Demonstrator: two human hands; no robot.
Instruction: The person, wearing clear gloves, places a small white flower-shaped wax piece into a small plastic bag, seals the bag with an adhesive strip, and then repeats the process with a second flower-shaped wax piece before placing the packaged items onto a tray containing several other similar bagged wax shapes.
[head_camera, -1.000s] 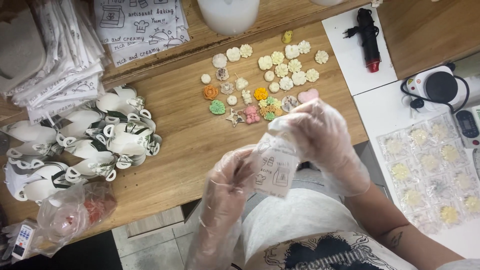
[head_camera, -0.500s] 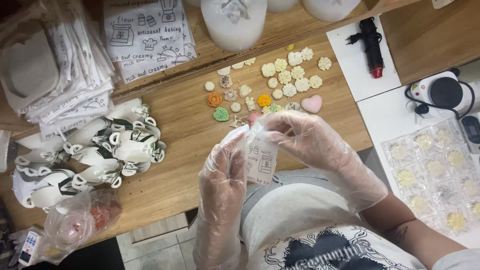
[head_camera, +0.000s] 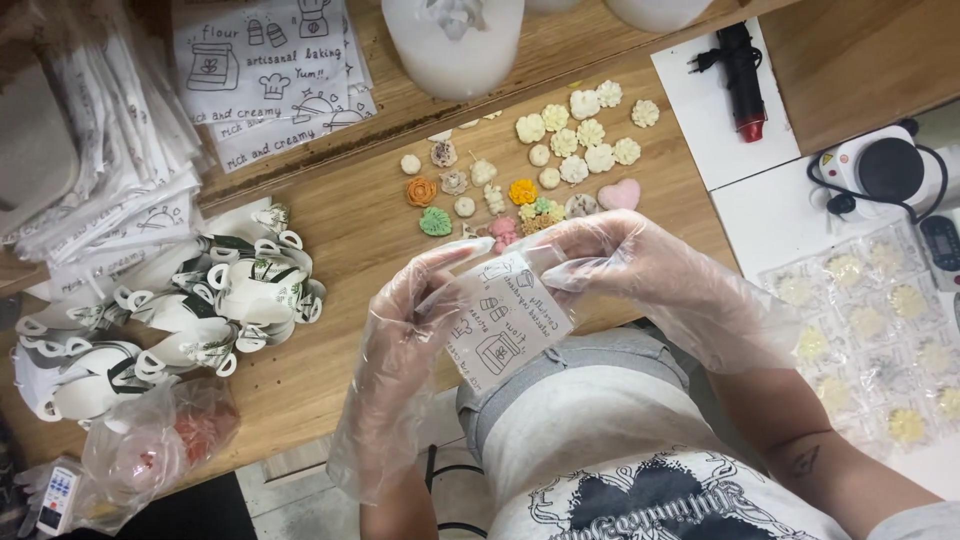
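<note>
Holding a small printed bag (head_camera: 505, 325) between both hands, the person keeps it raised above the near edge of the wooden table (head_camera: 340, 230), just in front of the body, where the head camera looks straight down on it. The left hand (head_camera: 405, 325), in a loose clear plastic glove, is closed on the bag's left edge with thumb and fingertips pinched; its forearm rises from the bottom of the view, wrist bent inward. The right hand (head_camera: 630, 270), gloved the same way, grips the bag's upper right corner, fingers curled over the top as if to spread the mouth; its forearm comes in from the lower right. The bag sits tilted, the printed face turned up.

The gloves suggest the pieces are kept from bare skin. The small flower-shaped pieces (head_camera: 560, 160), cream, orange, yellow, green and pink, with a pink heart (head_camera: 620, 194), lie spread out singly on the table just beyond the hands, probably so that each can be picked out easily. A stack of flat printed bags (head_camera: 270, 80) lies at the upper left, and a heap of white handled packets (head_camera: 190, 320) sits to the left, well apart from the hands. On the right, a clear tray of moulded pieces (head_camera: 880, 340) rests on a white surface, with a black and red tool (head_camera: 742, 70) lying beyond it.
</note>
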